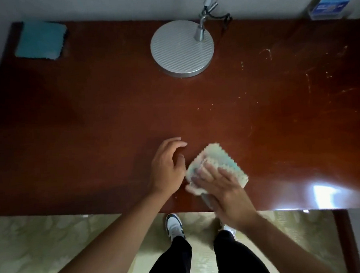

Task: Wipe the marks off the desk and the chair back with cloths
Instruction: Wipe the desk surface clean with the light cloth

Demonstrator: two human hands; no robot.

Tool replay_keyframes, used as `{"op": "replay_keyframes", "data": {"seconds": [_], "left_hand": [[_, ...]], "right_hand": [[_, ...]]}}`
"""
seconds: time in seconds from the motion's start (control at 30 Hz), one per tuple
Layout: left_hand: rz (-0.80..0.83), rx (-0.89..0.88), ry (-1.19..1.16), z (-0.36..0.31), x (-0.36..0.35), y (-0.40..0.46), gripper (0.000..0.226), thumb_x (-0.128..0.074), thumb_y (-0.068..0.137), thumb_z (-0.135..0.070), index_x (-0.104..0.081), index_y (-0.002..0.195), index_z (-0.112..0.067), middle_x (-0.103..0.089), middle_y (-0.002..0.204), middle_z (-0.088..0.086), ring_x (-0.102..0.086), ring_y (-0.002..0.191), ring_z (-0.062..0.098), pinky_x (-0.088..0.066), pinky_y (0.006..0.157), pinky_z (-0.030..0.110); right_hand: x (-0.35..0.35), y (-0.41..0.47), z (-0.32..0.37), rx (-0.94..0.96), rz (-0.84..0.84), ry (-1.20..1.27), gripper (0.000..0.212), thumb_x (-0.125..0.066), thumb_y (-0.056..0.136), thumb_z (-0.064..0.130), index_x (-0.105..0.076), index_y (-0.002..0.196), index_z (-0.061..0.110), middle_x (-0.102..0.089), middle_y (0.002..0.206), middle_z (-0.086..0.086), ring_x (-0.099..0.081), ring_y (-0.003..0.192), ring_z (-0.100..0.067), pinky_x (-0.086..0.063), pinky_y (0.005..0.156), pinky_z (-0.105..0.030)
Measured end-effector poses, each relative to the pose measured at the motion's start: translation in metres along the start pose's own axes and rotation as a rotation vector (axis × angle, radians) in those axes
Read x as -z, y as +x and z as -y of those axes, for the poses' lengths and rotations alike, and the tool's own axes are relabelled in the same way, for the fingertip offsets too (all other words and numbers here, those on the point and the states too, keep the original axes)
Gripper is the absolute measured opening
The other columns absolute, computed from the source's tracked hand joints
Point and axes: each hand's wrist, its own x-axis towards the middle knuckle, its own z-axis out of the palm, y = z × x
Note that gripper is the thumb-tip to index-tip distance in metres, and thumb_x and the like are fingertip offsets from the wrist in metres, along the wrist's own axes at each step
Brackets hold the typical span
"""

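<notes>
My right hand (pixel 223 188) presses flat, fingers straight, on a pale folded cloth (pixel 218 165) near the front edge of the surface (pixel 91 130). My left hand (pixel 168 164) rests just beside it, loosely curled, holding nothing (a blue cloth (pixel 40 40) lies at the far left corner).

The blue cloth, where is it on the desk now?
In the head view the blue cloth lies folded at the far left corner of the desk, left of the lamp base, untouched by either hand.

I see a silver desk lamp (pixel 182 48) at the back, a blue-labelled clear plastic box (pixel 332 1) far right, patterned carpet (pixel 45 247) below.
</notes>
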Motion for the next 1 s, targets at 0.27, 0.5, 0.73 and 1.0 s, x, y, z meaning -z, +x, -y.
{"op": "replay_keyframes", "data": {"seconds": [0.27, 0.5, 0.73, 1.0], "left_hand": [[-0.183, 0.052, 0.153, 0.010, 0.012, -0.006, 0.030, -0.059, 0.080, 0.007, -0.071, 0.103, -0.009, -0.062, 0.126, 0.004, -0.054, 0.126, 0.017, -0.036, 0.111, 0.021], [-0.366, 0.165, 0.213, 0.016, 0.015, -0.065, 0.028, -0.052, 0.085, 0.003, -0.070, 0.104, -0.006, -0.062, 0.125, 0.006, -0.055, 0.127, 0.022, -0.043, 0.106, 0.047], [-0.434, 0.346, 0.276, 0.029, 0.015, -0.122, 0.032, -0.051, 0.086, 0.001, -0.067, 0.113, 0.001, -0.060, 0.133, 0.016, -0.048, 0.134, 0.035, -0.042, 0.105, 0.056], [-0.396, 0.350, 0.275, 0.041, 0.024, -0.143, 0.039, -0.048, 0.086, 0.002, -0.065, 0.121, -0.001, -0.061, 0.135, 0.011, -0.051, 0.134, 0.026, -0.046, 0.107, 0.045]], "right_hand": [[0.022, 0.112, -0.033, -0.203, -0.171, -0.066, 0.046, -0.045, 0.097, 0.021, -0.048, 0.142, 0.033, -0.041, 0.152, 0.005, -0.020, 0.148, -0.022, -0.014, 0.118, -0.042], [0.001, 0.055, -0.018, 0.334, 0.039, -0.183, 0.039, -0.046, 0.093, 0.031, -0.061, 0.129, 0.026, -0.056, 0.140, -0.001, -0.047, 0.135, -0.026, -0.037, 0.101, -0.040], [-0.008, 0.096, -0.009, 0.386, 0.024, -0.372, 0.052, -0.036, 0.097, 0.035, -0.039, 0.148, 0.022, -0.035, 0.154, -0.013, -0.023, 0.145, -0.040, -0.019, 0.118, -0.055], [-0.028, 0.058, 0.022, 0.690, 0.162, -0.221, 0.046, -0.053, 0.091, 0.023, -0.055, 0.136, 0.022, -0.044, 0.149, -0.002, -0.038, 0.140, -0.028, -0.026, 0.115, -0.048]]}}
